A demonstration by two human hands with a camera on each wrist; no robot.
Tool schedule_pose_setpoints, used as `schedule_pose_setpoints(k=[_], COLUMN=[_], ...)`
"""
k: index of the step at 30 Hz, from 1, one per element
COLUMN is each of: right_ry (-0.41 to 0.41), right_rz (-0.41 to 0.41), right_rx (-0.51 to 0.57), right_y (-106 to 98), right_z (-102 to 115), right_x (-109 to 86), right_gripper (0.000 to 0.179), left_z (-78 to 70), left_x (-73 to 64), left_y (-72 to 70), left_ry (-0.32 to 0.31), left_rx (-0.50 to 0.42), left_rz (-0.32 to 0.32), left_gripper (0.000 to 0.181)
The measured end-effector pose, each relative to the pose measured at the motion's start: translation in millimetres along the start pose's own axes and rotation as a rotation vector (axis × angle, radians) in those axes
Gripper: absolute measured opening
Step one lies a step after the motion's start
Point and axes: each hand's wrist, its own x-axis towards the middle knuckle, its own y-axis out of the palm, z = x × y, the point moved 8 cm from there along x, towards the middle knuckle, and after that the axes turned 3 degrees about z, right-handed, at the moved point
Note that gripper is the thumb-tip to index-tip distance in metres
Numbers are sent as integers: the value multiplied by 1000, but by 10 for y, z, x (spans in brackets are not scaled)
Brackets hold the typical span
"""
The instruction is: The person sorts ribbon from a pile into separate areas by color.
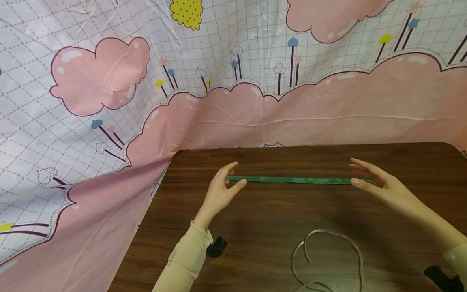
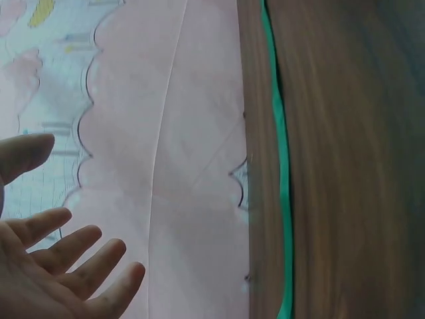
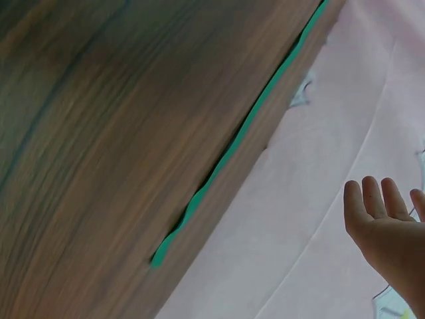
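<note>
A green ribbon (image 1: 292, 179) lies stretched out nearly straight across the dark wooden table, parallel to its far edge. Over its left end hovers my left hand (image 1: 223, 190), fingers spread and holding nothing. My right hand (image 1: 383, 186) is above the right end, its thumb and fingers apart with nothing between them. In the left wrist view the ribbon (image 2: 284, 173) runs along the table beside the left hand (image 2: 60, 266). The right wrist view shows the ribbon's loose end (image 3: 159, 258) on the wood, away from the right hand (image 3: 392, 232).
A thin greyish-beige ribbon (image 1: 359, 259) lies in loose loops near the table's front. Behind the wooden table (image 1: 270, 211) hangs a pink and white cloth (image 1: 310, 121) with cloud prints. Black pieces (image 1: 217, 247) sit by both wrists.
</note>
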Motion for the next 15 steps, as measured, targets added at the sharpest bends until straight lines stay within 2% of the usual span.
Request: schedule_pose_setpoints(k=[7, 10, 15], right_ry=[-83, -111, -152], right_rz=[39, 43, 54], right_rx=[65, 67, 79], right_y=[297, 431, 667], right_z=[307, 392, 464], right_x=[-123, -198, -344], right_gripper=[58, 58, 57], left_z=[-115, -190, -230], left_x=[-224, -332, -503], left_y=[288, 417, 664], left_ry=[32, 66, 105], left_rx=[-19, -54, -109], left_rz=[62, 98, 174], left_gripper=[61, 62, 61])
